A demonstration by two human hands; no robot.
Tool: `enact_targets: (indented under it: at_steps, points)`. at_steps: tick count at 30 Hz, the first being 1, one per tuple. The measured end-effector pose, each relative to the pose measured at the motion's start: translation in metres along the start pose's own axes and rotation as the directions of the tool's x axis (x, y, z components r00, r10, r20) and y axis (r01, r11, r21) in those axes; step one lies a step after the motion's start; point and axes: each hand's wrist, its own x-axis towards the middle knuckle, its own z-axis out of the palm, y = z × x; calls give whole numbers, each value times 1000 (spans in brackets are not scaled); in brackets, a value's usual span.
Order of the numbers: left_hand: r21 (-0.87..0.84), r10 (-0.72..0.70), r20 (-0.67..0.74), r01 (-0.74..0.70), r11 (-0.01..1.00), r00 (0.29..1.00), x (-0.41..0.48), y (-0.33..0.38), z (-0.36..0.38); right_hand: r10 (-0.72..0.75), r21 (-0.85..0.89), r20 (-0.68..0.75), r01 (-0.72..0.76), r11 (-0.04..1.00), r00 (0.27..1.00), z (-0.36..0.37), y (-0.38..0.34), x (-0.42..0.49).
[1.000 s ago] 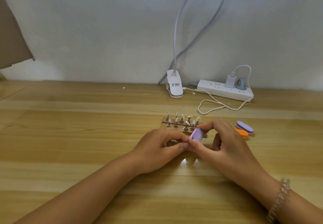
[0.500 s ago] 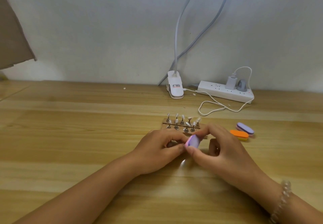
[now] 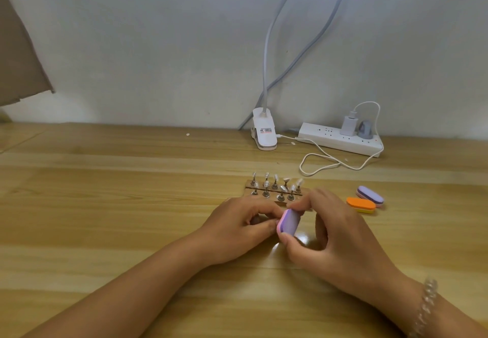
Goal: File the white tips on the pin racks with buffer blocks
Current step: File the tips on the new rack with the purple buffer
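Wooden desk (image 3: 105,205), nail tip filing, somewhere mid-job by my guess

my left hand (image 3: 237,229) is curled tight, pinching what I reckon is one pin (image 3: 254,220) lifted off the racks, mostly hidden by my fingers; the lilac buffer block (image 3: 289,221) sits right against it, the tip itself out of sight; just behind, the pin racks (image 3: 274,200) hold the other white tips (image 3: 284,188) upright in two rows; my right hand (image 3: 338,237) grips the block end to end between thumb and forefinger; further right an orange block (image 3: 361,204) and a second purple block (image 3: 369,195) lie touching each other, idle; can't tell from here which tips are already filed, so I'd say one in progress and a good part of the rack left
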Motion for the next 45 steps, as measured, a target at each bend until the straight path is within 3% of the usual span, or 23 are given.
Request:
enact_targets:
  at_steps: [4,8,12,17,21,25,29,34,38,42,45]
  points:
    - [8,3,-11,-3,1000,1000,1,1,0,101,28,-71,-100,995,992,-2,6,4]
    - [1,9,-3,-9,1000,1000,0,0,0,5,-4,-6,-5,1000,1000,1,0,-1]
    - [4,8,-20,-8,1000,1000,1,1,0,132,55,-71,-128,990,989,-2,9,4]
    - [4,0,2,0,1000,1000,0,0,-1,12,29,18,-12,1000,1000,-1,1,-1]
    - [1,-2,-29,2,1000,1000,1,1,0,108,12,-56,-107,994,993,-3,7,3]
    - [-4,5,-7,-5,1000,1000,0,-2,0,-8,-84,22,10,996,1000,-1,-3,-2]
    - [8,7,-24,-7,1000,1000,1,-1,-1,96,17,-48,-96,995,994,-4,4,3]
    - [20,6,-11,-5,1000,1000,0,-2,-1,14,-54,11,-13,998,1000,0,-1,-2]
    - [23,9,-24,-9,1000,1000,1,-1,0,107,-8,-69,-107,994,992,-1,5,2]
    - [12,3,-19,-2,1000,1000,0,-3,-1,15,-81,-11,-16,997,1000,1,0,-1]
    - [17,13,-33,-12,1000,999,1,-2,0,90,-3,-46,-90,996,995,-1,4,2]
